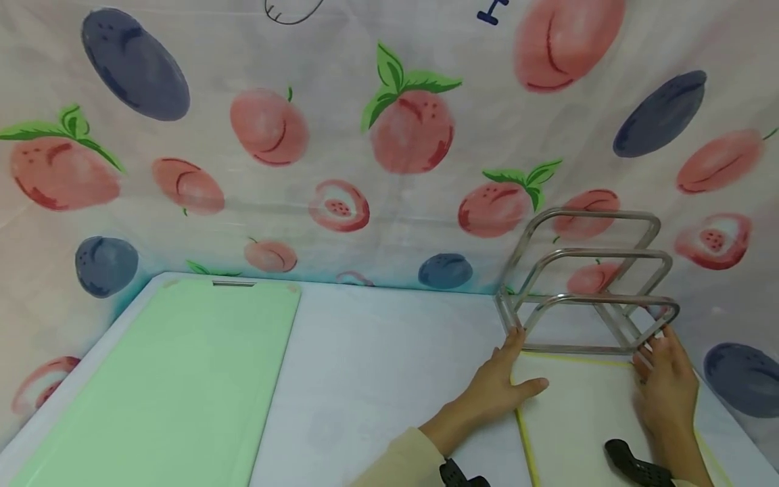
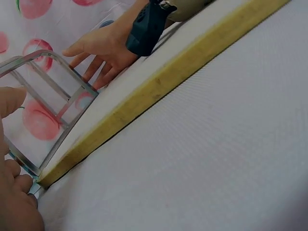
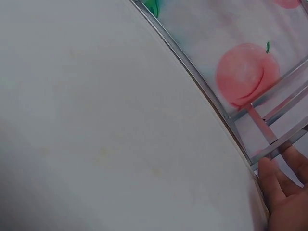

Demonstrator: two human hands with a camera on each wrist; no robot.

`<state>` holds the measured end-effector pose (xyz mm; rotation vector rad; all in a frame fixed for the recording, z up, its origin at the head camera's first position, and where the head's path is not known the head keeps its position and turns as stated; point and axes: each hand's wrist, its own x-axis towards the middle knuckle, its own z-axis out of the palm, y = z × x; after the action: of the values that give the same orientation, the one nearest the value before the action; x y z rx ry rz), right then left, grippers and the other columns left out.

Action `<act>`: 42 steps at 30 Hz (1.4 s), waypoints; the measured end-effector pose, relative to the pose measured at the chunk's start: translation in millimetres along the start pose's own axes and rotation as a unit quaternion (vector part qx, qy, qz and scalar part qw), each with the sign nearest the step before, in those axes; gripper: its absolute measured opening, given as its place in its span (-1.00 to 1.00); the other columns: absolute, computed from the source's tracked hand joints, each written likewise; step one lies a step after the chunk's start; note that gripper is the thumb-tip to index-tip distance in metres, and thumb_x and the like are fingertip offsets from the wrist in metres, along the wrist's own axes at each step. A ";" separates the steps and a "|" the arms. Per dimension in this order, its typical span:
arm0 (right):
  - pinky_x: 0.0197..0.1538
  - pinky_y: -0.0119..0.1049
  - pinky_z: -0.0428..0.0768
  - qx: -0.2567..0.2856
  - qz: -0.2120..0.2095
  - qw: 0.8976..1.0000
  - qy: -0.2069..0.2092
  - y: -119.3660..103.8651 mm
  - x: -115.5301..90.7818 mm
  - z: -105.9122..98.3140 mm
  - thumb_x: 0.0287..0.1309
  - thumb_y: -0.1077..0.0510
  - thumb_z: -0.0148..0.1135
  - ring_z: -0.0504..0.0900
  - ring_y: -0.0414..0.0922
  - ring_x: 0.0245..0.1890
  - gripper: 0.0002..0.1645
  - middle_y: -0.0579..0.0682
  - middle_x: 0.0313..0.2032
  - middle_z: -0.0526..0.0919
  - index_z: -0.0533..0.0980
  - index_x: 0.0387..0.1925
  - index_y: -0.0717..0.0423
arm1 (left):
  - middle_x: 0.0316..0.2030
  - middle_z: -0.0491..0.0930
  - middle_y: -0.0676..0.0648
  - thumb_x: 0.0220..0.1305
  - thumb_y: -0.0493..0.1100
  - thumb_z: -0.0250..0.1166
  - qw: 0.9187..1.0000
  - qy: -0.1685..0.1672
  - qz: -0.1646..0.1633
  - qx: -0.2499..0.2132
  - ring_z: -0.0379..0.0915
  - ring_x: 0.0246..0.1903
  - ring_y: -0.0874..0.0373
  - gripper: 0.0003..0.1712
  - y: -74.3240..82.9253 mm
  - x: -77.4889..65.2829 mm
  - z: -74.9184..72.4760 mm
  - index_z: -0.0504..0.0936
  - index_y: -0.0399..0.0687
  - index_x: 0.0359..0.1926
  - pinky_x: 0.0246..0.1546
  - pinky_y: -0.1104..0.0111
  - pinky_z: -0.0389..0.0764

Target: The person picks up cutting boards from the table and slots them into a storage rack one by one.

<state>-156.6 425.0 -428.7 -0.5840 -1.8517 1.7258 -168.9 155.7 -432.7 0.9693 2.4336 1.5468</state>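
A silver metal rack with several upright loops (image 1: 599, 299) stands toward the back right. My left hand (image 1: 496, 385) reaches to its front left corner, fingers long and touching the frame, thumb held out to the side. At the front right corner my right hand (image 1: 669, 385) grips the rack; in the right wrist view its fingers (image 3: 272, 183) lie on both sides of the frame. A white board (image 1: 578, 406) with a yellow edge (image 2: 144, 101) lies flat right in front of the rack, beneath the hands.
A light green board (image 1: 176, 379) with a handle slot lies on the left of the white table (image 1: 365, 365). Behind hangs a backdrop (image 1: 341, 88) printed with peaches and blue fruit. Dark bands (image 1: 635, 463) sit at both wrists.
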 end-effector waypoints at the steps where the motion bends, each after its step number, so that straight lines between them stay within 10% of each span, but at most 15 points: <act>1: -0.28 -0.72 0.40 -0.009 0.000 1.000 -0.005 -0.9 -0.7 -0.1 0.20 -0.17 -0.12 0.46 -0.38 -0.07 -0.46 -0.03 0.25 0.21 0.18 0.24 -0.39 | 0.35 -0.19 -0.07 0.20 0.16 0.08 1.000 -0.002 0.000 -0.006 -0.12 0.27 -0.08 -0.11 -0.2 0.0 -0.4 -0.20 0.03 0.38 0.22 0.19 0.03; 32: -0.20 -0.61 0.44 0.116 -0.021 0.991 -0.067 -5.1 2.5 2.8 0.20 0.02 0.02 0.47 -0.36 -0.06 -0.39 0.07 0.27 0.14 0.16 0.28 -0.17 | 0.31 -0.03 0.01 0.18 0.11 0.14 1.000 0.027 -0.001 -0.007 0.00 0.23 0.15 -0.14 -9.6 0.5 -3.3 -0.10 0.06 0.37 0.17 0.38 0.13; 42: -0.16 -0.53 0.46 0.194 -0.044 0.973 -0.117 0.4 -1.3 -3.1 0.21 0.15 0.02 0.49 -0.27 -0.08 -0.36 0.05 0.25 0.19 0.11 0.31 -0.03 | 0.32 -0.05 0.02 0.20 0.11 0.11 1.000 0.021 0.003 -0.008 0.03 0.22 0.18 -0.14 -8.3 -3.3 -4.1 -0.18 0.14 0.38 0.15 0.39 0.16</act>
<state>-153.6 426.6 -429.1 -0.1448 -1.5901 2.0932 -171.7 148.3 -438.5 0.9526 2.4450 1.6017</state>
